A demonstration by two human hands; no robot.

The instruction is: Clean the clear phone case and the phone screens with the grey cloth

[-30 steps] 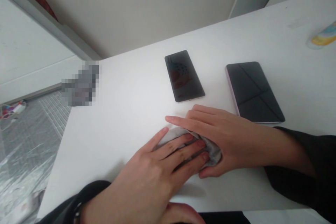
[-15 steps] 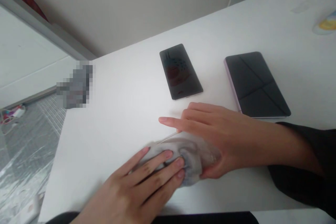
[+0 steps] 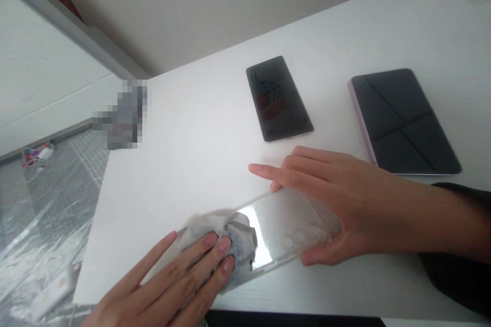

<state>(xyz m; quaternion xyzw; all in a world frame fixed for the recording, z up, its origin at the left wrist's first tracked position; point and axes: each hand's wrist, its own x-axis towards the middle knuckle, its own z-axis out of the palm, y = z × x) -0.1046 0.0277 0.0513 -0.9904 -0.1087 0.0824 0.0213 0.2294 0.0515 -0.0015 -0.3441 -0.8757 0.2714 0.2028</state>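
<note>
Left fingers (image 3: 209, 240) press a grey cloth (image 3: 240, 235) onto a clear phone case (image 3: 284, 230), while right fingers (image 3: 307, 156) hold it

The left ones, spread, bear down on the cloth; the right ones and thumb pinch the case's edges, near the front of the worktop (image 3: 192, 173). It looks light, stiff and slippery, though glare hides detail, so its rim seems the safest hold. A phone (image 3: 280, 99) and a covered tablet (image 3: 402, 122) lie beyond; plastic sheeting (image 3: 46, 214) spreads over the floor
</note>
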